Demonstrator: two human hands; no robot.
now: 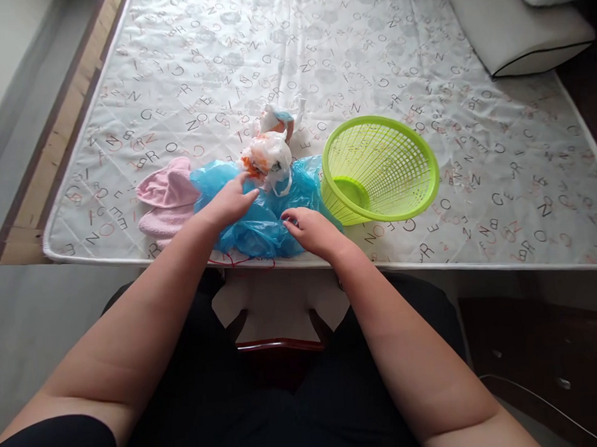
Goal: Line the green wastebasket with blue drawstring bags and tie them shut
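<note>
A crumpled blue plastic bag [252, 236] lies spread near the front edge of the mattress. On top of it sits a bunched white plastic bag [272, 151] with orange print. My left hand [232, 201] reaches over the blue bag, fingers stretched to the white bag's left side, thumb apart. Whether the fingertips touch it is hard to tell. Low over the blue bag's right part is my right hand [311, 231], its fingers loosely bent and thumb apart, nothing visible in them. Behind the white bag lies another crumpled white, blue and brown wrapper [280, 121].
A green plastic basket [382, 211] tilts on its side at the right, its mouth toward me. Folded pink cloth [164, 197] lies left of the blue bag. The lettered mattress [487, 200] carries a white cushion [513, 32] at the back right. Red string [230, 260] lies at the front edge.
</note>
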